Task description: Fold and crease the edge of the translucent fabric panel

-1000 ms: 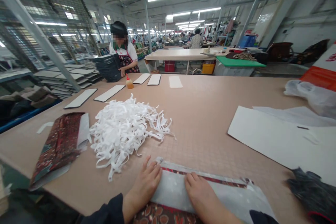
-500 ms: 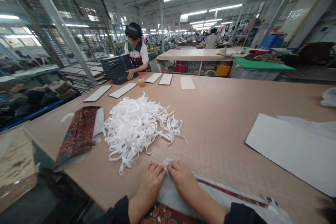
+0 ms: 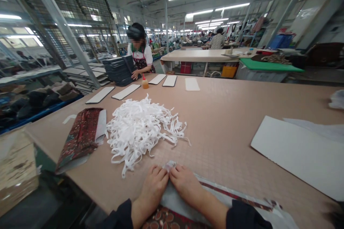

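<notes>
Head view: my left hand [image 3: 153, 189] and right hand [image 3: 185, 186] sit together, grips closed on a bunched end of the patterned cloth [image 3: 182, 200] at the near edge of the worktop [image 3: 220, 132]; the white strips [image 3: 139, 128] lie heaped, untouched.

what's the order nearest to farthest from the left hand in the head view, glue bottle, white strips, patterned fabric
From the left hand, in the head view:
1. White strips: a pile just ahead of the hand.
2. Patterned fabric: farther off, on the hand's left.
3. Glue bottle: farthest, straight ahead near the table's far end.
</notes>
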A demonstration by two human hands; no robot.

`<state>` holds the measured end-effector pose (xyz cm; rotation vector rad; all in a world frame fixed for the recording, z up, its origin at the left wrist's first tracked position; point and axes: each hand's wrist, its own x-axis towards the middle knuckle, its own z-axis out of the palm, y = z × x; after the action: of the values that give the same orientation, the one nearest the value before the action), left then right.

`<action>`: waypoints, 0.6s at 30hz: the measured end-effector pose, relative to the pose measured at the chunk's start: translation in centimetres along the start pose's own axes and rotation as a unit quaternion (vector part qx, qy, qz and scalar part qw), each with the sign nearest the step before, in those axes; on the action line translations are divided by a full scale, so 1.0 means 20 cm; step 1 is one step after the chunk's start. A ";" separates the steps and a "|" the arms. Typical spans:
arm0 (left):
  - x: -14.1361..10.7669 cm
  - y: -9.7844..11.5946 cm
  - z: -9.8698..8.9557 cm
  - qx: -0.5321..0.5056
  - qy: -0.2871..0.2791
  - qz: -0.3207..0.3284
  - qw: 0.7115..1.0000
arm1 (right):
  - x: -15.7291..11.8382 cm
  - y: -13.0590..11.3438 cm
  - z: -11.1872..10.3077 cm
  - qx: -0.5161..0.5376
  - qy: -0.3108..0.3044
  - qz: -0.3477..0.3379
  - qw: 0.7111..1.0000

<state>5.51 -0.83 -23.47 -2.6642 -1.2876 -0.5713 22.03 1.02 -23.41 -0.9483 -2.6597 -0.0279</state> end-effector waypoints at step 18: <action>0.05 0.00 -0.10 -0.066 -0.010 -0.064 0.996 | -0.08 0.09 -0.20 0.110 -0.152 0.307 0.933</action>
<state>5.52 -0.75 -21.19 -2.7110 -1.4855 -0.6695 25.55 0.99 -20.19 -1.7685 -2.4161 0.5864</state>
